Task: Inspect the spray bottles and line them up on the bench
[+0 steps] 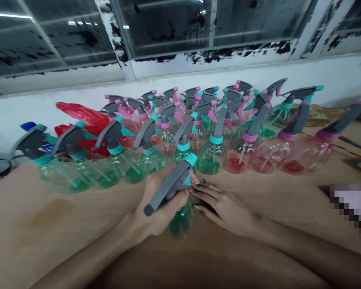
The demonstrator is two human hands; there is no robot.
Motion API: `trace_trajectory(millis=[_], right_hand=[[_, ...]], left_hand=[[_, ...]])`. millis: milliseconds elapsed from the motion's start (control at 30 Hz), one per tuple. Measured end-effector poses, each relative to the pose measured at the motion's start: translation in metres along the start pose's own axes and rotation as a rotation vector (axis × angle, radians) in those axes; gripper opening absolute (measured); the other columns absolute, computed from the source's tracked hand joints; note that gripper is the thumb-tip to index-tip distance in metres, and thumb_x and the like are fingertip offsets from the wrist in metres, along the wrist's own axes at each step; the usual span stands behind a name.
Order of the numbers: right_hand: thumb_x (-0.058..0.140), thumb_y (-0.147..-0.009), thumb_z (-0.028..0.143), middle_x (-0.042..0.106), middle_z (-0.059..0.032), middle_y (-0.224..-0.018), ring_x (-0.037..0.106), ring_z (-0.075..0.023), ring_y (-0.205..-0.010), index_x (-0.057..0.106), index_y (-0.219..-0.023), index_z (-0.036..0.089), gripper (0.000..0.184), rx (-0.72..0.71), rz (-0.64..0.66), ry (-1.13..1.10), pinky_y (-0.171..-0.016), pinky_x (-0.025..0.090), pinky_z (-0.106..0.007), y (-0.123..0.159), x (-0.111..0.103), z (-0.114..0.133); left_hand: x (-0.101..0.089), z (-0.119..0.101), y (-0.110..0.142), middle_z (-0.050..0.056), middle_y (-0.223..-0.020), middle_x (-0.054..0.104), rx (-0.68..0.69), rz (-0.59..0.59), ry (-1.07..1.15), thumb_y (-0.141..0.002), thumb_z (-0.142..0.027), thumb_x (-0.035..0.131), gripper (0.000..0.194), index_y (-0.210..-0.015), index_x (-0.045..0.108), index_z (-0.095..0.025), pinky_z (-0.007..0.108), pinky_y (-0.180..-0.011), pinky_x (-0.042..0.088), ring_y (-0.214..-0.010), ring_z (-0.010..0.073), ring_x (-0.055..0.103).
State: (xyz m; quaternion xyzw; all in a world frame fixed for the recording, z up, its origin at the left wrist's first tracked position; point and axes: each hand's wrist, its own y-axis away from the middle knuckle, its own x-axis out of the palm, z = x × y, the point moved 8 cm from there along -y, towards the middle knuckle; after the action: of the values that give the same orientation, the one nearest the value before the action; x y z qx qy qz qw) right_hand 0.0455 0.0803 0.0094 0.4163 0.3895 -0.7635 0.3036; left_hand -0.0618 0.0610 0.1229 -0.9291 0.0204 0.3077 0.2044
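Observation:
My left hand [161, 208] is wrapped round the neck of a green spray bottle [180, 222] with a grey and turquoise trigger head. The nozzle of this bottle points away from me, and its body stands at the table's near side. Close beside it on the right, my right hand [225, 204] has its fingers stretched out, palm down, with the fingertips near the bottle's trigger. Whether they touch it I cannot tell. Just beyond both hands runs a front row of spray bottles, green ones such as this bottle [152, 160] on the left and pink ones [263, 156] on the right.
Several more spray bottles with pink or turquoise nozzles crowd behind the front row. A red plastic bag [84, 116] lies at the back left. Brown cardboard [321, 116] sits at the back right. A blurred-out flat object [355, 206] lies on the wooden table [108, 249] at right.

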Motion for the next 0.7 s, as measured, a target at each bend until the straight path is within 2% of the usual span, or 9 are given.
trace_trajectory(millis=[100,200,333,500,700], right_hand=[[0.044,-0.09,0.026,0.046,-0.0087,-0.137,0.034,-0.0215,-0.13,0.043,-0.132,0.017,0.043,0.0,0.026,0.027,-0.107,0.031,-0.044,0.0003,0.0015,0.0],[0.043,-0.09,0.026,0.044,-0.0088,-0.138,0.032,-0.0213,-0.131,0.041,-0.134,0.017,0.044,-0.005,0.046,0.041,-0.107,0.031,-0.045,0.0004,0.0023,0.0007],[0.045,-0.089,0.025,0.046,-0.009,-0.137,0.034,-0.022,-0.13,0.043,-0.132,0.018,0.044,-0.001,0.012,0.016,-0.106,0.032,-0.046,0.0006,-0.0002,0.0002],[0.044,-0.09,0.026,0.043,-0.0092,-0.139,0.032,-0.0217,-0.131,0.042,-0.133,0.017,0.044,-0.006,0.024,0.025,-0.106,0.032,-0.045,0.0023,0.0008,0.0003],[0.043,-0.09,0.029,0.043,-0.0112,-0.139,0.032,-0.0235,-0.131,0.049,-0.128,0.015,0.04,0.035,0.029,0.13,-0.107,0.031,-0.045,0.0059,-0.0036,-0.0006]], left_hand=[[0.0019,-0.0066,-0.0025,0.0,-0.076,0.06,0.021,0.058,0.06,-0.071,-0.011,0.048,0.02,-0.082,0.059,-0.023,0.028,-0.064,0.048,-0.067,0.0161,0.057],[0.0004,-0.0065,-0.0037,-0.002,-0.071,0.058,-0.012,0.05,0.037,-0.07,-0.012,0.047,0.022,-0.083,0.059,-0.025,0.028,-0.059,0.048,-0.059,0.0159,0.054],[0.0019,-0.0045,-0.0029,-0.002,-0.073,0.059,-0.005,0.023,0.015,-0.069,-0.013,0.046,0.033,-0.094,0.061,-0.026,0.028,-0.063,0.049,-0.06,0.0161,0.054],[0.0041,-0.0005,-0.0023,-0.001,-0.071,0.057,0.008,-0.011,-0.004,-0.07,-0.015,0.047,0.034,-0.098,0.061,-0.027,0.029,-0.06,0.048,-0.056,0.0159,0.05],[0.0027,-0.0027,-0.001,-0.001,-0.072,0.06,0.036,-0.025,-0.022,-0.071,-0.015,0.048,0.035,-0.101,0.062,-0.027,0.029,-0.06,0.049,-0.059,0.017,0.056]])
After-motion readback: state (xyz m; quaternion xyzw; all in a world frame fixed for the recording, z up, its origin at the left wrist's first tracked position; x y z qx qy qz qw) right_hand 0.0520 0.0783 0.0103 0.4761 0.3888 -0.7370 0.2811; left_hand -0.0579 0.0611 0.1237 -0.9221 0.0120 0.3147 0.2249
